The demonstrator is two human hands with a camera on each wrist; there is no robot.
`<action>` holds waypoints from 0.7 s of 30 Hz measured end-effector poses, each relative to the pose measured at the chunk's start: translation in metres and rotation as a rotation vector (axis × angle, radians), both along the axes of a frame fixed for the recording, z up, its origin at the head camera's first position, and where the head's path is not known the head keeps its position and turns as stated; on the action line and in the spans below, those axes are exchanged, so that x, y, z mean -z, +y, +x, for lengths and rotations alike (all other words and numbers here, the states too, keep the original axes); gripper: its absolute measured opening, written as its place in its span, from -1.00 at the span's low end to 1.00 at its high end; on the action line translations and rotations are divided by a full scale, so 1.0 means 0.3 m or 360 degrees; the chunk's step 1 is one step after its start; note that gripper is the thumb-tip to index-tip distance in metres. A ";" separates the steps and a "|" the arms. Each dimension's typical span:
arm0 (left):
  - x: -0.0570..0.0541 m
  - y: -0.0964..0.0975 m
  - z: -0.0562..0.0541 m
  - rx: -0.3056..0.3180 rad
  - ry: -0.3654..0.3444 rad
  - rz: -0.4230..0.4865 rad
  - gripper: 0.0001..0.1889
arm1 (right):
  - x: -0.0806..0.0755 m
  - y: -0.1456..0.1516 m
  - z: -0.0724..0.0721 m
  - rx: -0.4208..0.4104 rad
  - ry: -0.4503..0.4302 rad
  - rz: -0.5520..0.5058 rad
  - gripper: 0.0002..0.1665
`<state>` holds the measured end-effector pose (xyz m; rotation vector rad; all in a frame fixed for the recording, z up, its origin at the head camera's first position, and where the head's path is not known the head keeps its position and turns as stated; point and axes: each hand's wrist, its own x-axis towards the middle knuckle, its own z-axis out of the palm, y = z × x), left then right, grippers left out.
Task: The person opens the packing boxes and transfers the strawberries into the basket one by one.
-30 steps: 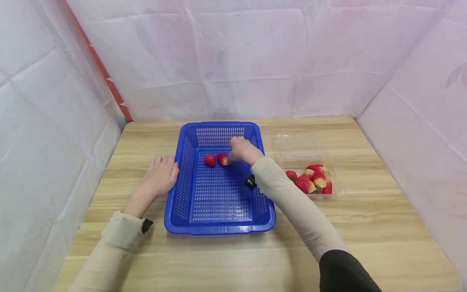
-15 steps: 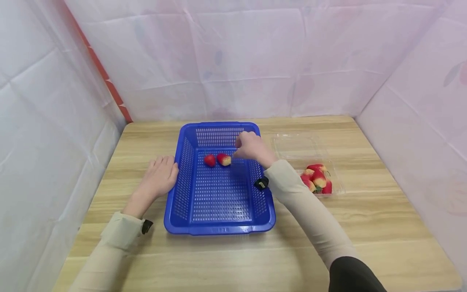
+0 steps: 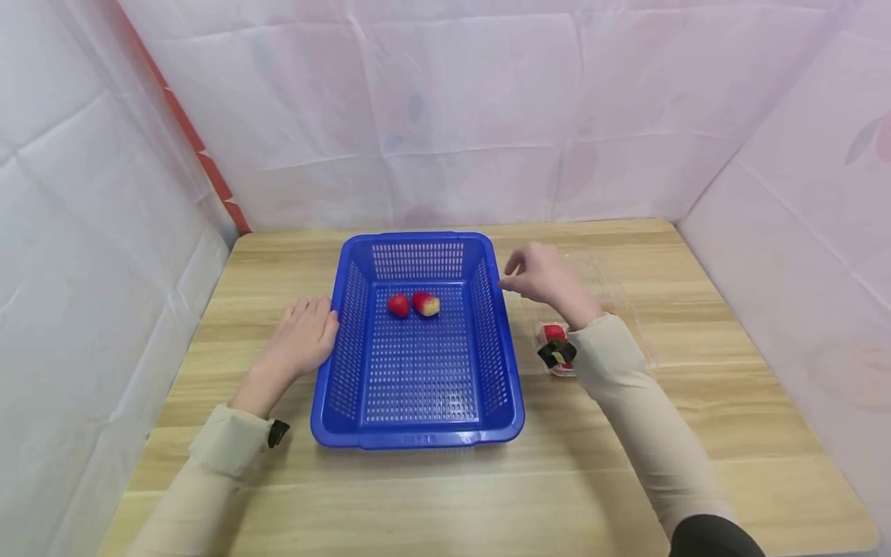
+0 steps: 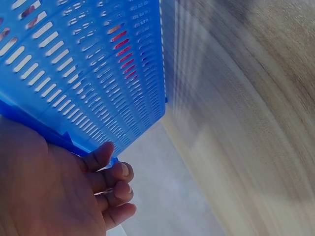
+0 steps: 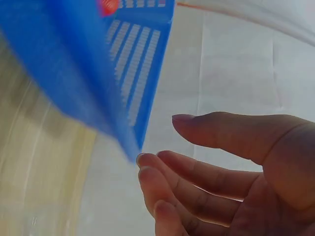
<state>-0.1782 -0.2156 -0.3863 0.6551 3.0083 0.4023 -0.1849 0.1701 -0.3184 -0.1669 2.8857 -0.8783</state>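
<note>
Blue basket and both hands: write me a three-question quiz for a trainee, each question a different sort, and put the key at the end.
1. Short answer: How many strawberries lie inside the blue basket?

2. True or false: Nothing is held between the thumb and fingers of the right hand.

3. Multiple choice: Where is the left hand?
A) Inside the clear plastic box
B) Against the left side of the blue basket
C) On the far rim of the blue basket

Key: 1. Two. 2. True; the right wrist view shows a bare gap between thumb and fingers. 3. B.
</note>
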 end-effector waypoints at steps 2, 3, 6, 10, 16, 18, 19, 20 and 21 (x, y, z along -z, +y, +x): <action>0.002 0.001 0.002 -0.0005 -0.0011 0.0007 -0.66 | 0.005 0.040 0.014 0.0022 -0.0011 0.0047 -0.73; 0.003 0.001 0.003 -0.0006 -0.0018 0.0010 -0.65 | 0.009 0.060 0.021 0.0032 -0.0023 0.0067 -0.72; 0.002 0.002 0.004 -0.0005 -0.0027 0.0020 -0.65 | 0.026 0.117 0.041 0.0047 -0.0041 0.0083 -0.70; 0.002 -0.001 0.003 -0.0006 -0.0020 0.0020 -0.66 | 0.066 0.180 0.070 0.0041 -0.0071 0.0062 -0.68; 0.004 -0.004 0.002 -0.0006 -0.0028 0.0024 -0.66 | 0.156 0.231 0.110 0.0068 -0.0163 0.0061 -0.69; 0.005 -0.004 0.001 -0.0004 -0.0026 0.0026 -0.66 | 0.193 0.236 0.116 0.0082 -0.0176 0.0057 -0.69; 0.005 -0.004 0.001 -0.0003 -0.0023 0.0025 -0.66 | 0.211 0.237 0.119 0.0082 -0.0174 0.0058 -0.69; 0.006 -0.003 0.001 -0.0001 -0.0021 0.0023 -0.66 | 0.228 0.239 0.121 0.0082 -0.0171 0.0063 -0.69; 0.006 -0.002 0.001 0.0001 -0.0023 0.0026 -0.66 | 0.242 0.240 0.123 0.0085 -0.0173 0.0074 -0.68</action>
